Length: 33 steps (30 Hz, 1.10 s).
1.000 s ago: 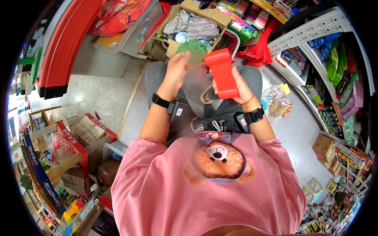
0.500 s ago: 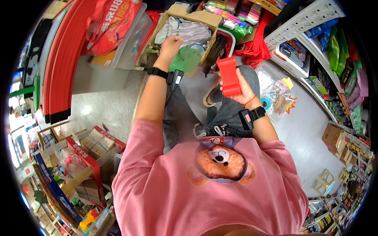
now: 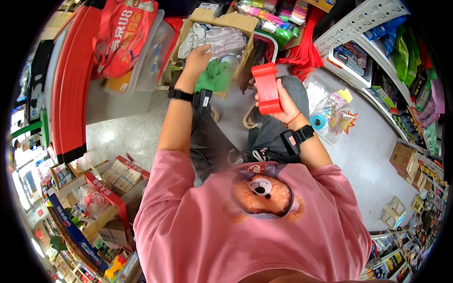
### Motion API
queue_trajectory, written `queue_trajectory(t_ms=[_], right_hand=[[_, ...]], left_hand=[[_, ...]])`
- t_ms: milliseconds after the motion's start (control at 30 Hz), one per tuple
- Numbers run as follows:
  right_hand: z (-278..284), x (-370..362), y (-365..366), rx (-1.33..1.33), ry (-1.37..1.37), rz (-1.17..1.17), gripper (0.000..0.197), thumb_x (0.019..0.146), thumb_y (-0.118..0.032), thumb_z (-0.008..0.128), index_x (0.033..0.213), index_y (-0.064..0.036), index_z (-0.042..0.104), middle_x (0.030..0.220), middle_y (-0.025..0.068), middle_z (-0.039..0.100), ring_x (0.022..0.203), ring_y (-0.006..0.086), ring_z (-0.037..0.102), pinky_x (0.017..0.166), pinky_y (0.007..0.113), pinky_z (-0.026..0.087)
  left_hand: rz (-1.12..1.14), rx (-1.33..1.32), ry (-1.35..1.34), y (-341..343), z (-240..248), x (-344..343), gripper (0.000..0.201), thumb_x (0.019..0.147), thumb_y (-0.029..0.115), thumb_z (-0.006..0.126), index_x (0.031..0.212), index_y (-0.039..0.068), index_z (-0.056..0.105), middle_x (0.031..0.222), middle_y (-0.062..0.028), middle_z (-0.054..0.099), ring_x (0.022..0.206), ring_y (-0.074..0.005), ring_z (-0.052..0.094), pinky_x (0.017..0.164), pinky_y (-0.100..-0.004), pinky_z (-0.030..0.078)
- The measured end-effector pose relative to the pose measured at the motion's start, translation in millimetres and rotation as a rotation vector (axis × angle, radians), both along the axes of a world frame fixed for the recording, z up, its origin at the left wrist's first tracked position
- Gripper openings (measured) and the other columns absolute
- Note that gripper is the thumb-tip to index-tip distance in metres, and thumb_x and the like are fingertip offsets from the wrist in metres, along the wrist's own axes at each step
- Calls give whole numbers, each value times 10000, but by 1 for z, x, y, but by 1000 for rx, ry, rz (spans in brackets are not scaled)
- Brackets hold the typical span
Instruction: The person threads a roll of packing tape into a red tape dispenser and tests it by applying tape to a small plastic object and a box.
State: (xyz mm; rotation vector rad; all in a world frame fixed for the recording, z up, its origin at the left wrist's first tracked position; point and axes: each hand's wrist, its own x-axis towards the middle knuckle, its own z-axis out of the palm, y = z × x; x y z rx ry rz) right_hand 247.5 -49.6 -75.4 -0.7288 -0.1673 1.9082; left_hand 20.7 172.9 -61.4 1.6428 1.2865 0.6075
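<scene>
My right hand [image 3: 287, 104] grips a flat red winding board [image 3: 267, 88] with wide flanged ends and red line wound round its middle. It is held above my right knee. My left hand [image 3: 198, 62] hovers over the near left part of an open cardboard box [image 3: 245, 21]. Its fingers are drawn together; anything between them is too fine to make out. In the box lie crumpled grey-white cloth [image 3: 219, 38] and a green plastic bag [image 3: 214, 76], which shows just beyond my left fingers.
A clear plastic tub [image 3: 330, 101] of small packets sits on the floor by my right knee. White perforated shelving [image 3: 351, 28] stands at right, a red bag [image 3: 125, 40] at upper left. Boxes [image 3: 120, 179] are stacked lower left; a small stool [image 3: 393, 213] stands lower right.
The winding board has tilted and turned, so its wound middle faces up more. My left hand has shifted slightly left, its fingers now more extended. The view has shifted a little.
</scene>
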Motion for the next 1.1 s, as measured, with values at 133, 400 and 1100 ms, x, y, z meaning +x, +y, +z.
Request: queue_trajectory(t_ms=[133, 400, 1100], right_hand=[[20, -4, -2, 125, 30, -61, 620, 891, -522, 533, 1299, -61, 460, 1052, 94, 610, 923, 231, 622, 831, 391, 516], [83, -39, -7, 222, -217, 149, 490, 844, -130, 644, 1286, -25, 460, 1110, 121, 604, 996, 260, 630, 863, 388, 523], [84, -83, -19, 202, -710, 141, 327, 826, -131, 690, 1124, -39, 590, 1034, 58, 636, 905, 144, 611, 765, 318, 512]], left_hand=[[-270, -265, -140, -72, 58, -13, 384, 922, 188, 571, 1251, -8, 545, 1224, -124, 581, 1128, -170, 530, 969, -285, 392], [-267, -286, -390, -178, 58, -12, 444, 926, 257, 590, 1292, 18, 511, 1204, -97, 576, 1053, -161, 562, 880, -292, 462], [-30, -383, -587, -202, 52, -20, 269, 948, 152, 531, 1148, -10, 612, 1028, -25, 650, 907, -85, 583, 830, -257, 457]])
